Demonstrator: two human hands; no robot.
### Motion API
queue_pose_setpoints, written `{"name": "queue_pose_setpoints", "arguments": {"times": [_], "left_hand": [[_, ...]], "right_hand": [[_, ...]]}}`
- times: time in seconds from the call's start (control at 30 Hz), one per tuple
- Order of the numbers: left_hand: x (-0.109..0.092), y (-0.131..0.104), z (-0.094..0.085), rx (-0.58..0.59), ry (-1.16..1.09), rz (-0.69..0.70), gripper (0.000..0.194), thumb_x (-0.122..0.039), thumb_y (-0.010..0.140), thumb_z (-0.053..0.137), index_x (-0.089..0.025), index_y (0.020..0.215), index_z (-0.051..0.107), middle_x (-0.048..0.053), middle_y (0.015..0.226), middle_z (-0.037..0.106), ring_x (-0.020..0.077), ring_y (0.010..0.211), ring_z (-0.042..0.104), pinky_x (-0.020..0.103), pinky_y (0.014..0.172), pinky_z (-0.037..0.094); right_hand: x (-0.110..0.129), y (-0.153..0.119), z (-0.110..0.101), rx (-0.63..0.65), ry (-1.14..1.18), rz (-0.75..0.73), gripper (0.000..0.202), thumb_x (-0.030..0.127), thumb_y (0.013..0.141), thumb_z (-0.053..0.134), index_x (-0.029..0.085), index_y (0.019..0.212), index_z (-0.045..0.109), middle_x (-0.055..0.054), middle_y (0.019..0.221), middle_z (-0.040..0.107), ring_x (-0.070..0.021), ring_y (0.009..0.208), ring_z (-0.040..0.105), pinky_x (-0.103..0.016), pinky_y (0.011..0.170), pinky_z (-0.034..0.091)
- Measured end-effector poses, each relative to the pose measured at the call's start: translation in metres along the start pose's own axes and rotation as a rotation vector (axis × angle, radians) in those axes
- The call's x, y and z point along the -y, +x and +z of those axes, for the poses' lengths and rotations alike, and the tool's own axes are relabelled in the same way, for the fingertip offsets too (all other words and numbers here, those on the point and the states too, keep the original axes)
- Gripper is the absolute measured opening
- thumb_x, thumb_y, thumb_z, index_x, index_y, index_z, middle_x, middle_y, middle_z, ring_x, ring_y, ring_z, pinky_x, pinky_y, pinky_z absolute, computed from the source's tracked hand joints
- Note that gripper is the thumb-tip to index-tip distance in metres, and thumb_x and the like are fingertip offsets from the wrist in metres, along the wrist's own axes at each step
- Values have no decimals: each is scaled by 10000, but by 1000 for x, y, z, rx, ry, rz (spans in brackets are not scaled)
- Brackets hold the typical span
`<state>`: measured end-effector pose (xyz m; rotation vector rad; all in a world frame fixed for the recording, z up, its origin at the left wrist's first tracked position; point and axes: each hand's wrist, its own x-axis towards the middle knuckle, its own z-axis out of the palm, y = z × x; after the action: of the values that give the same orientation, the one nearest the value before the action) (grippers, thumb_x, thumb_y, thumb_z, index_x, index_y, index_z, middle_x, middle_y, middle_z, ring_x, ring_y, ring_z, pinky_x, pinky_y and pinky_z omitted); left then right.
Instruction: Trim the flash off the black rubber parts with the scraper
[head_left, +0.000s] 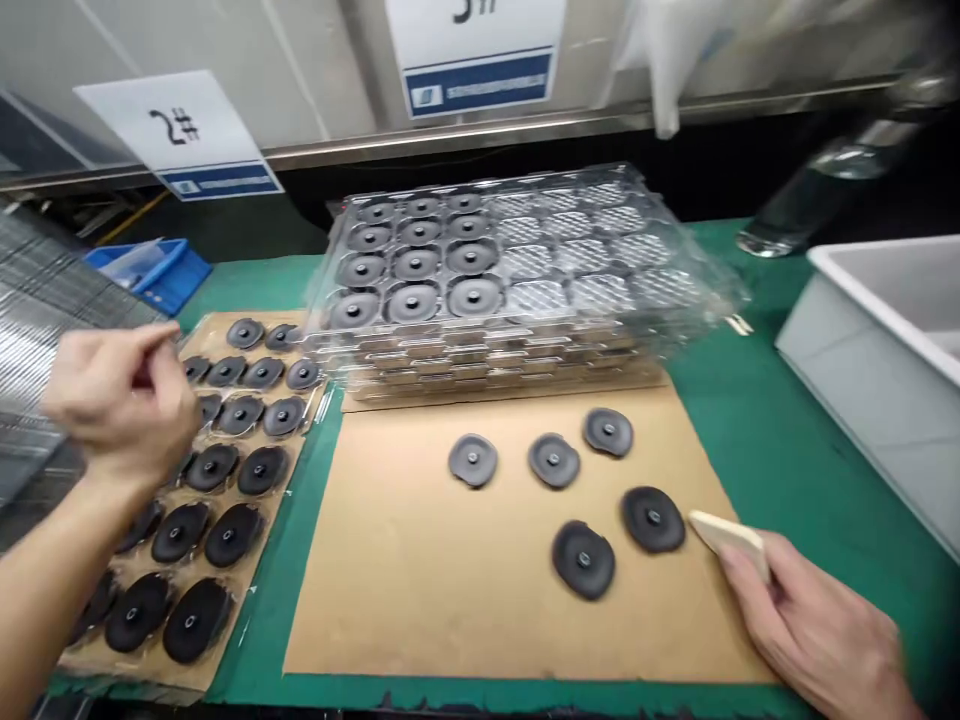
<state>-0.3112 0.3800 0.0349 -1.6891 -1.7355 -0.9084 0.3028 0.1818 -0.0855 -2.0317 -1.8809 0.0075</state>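
My right hand (817,620) grips a flat cream-coloured pad (727,537) between thumb and fingers at the right edge of the brown cardboard sheet (420,590). Its tip lies close beside a round black disc-shaped part (653,518) with a small ring at its centre. Several similar discs lie loose on the cardboard, among them one nearer the front (583,560). My left hand (124,395) is raised over the left tray with fingers curled closed; whatever may be inside is hidden. Under and beside it, the clear tray (289,440) holds rows of black discs.
Behind the cardboard stands a stack of clear plastic trays (495,345), the top one part-filled with discs on its left. A grey bin (862,380) is at right, a blue bin (169,275) at back left. A clear bottle (825,185) stands on the green mat (731,410).
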Motion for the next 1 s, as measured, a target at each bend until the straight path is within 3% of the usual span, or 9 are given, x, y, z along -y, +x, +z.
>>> {"name": "queue_pose_setpoints", "arguments": {"times": [0.07, 0.17, 0.23, 0.33, 0.43, 0.53, 0.7, 0.87, 1.0], "left_hand": [[-44, -32, -33, 101, -133, 271, 313, -211, 862, 675, -231, 1159, 770, 42, 986, 781, 200, 837, 650, 368, 843, 548], [-119, -69, -59, 543, -389, 602, 443, -236, 913, 651, -314, 1349, 674, 57, 1115, 773, 234, 928, 706, 343, 842, 561], [-165, -76, -55, 753, -462, 610, 502, -273, 964, 575, -297, 1465, 580, 105, 1349, 688, 284, 1161, 665, 388, 950, 545], [-214, -63, -32, 1060, -520, 505, 703, -329, 935, 600, -262, 1602, 386, 128, 1651, 394, 335, 1493, 393, 488, 1180, 384], [-246, -51, -16, 1302, -519, 435, 719, -218, 805, 677, -274, 1507, 533, 105, 1616, 453, 328, 1468, 430, 442, 1184, 375], [-265, -54, -20, 1288, -476, 418, 485, -103, 699, 673, -249, 1152, 771, 115, 1298, 687, 318, 1228, 623, 397, 1047, 474], [-269, -71, -56, 1135, -394, 180, 24, -184, 688, 706, -188, 702, 725, 102, 859, 708, 286, 870, 676, 444, 895, 519], [-271, -134, -118, 918, -514, -210, 377, -500, 865, 567, -186, 873, 776, 95, 839, 768, 274, 852, 719, 395, 839, 561], [-300, -232, -166, 844, -679, -449, 628, -686, 915, 462, -159, 977, 798, 111, 871, 795, 273, 846, 745, 342, 752, 593]], "right_hand": [[2, -1, 0, -4, -36, -43, 406, 580, 1029, 427, 268, 859, 624, -14, 635, 624, -201, 557, 620, -290, 479, 352], [8, 3, -2, -39, -53, -66, 417, 529, 1052, 393, 236, 784, 519, -2, 633, 602, -188, 571, 610, -279, 521, 301], [12, 6, -3, -48, -46, -72, 400, 498, 1053, 409, 226, 770, 484, 2, 645, 603, -174, 581, 605, -273, 535, 271], [16, 6, -6, -40, -24, -72, 351, 453, 1047, 445, 216, 797, 512, -4, 678, 622, -167, 619, 616, -277, 560, 256], [20, 4, -10, -27, 12, -64, 307, 412, 1045, 463, 209, 836, 559, -17, 708, 645, -175, 663, 633, -291, 588, 255], [25, 5, -14, -15, 87, -48, 284, 375, 1054, 448, 206, 878, 592, -34, 768, 682, -183, 723, 652, -297, 613, 266], [21, 10, -26, -71, 224, -6, 252, 362, 1042, 447, 200, 940, 612, -51, 783, 700, -191, 698, 635, -299, 608, 268], [47, -50, -35, -150, 454, -52, 370, 415, 1063, 370, 200, 837, 568, -52, 699, 623, -175, 623, 564, -306, 616, 320], [95, -139, -26, 79, 925, -115, 318, 400, 1039, 403, 213, 813, 525, -26, 750, 614, -146, 670, 576, -264, 637, 408]]}}
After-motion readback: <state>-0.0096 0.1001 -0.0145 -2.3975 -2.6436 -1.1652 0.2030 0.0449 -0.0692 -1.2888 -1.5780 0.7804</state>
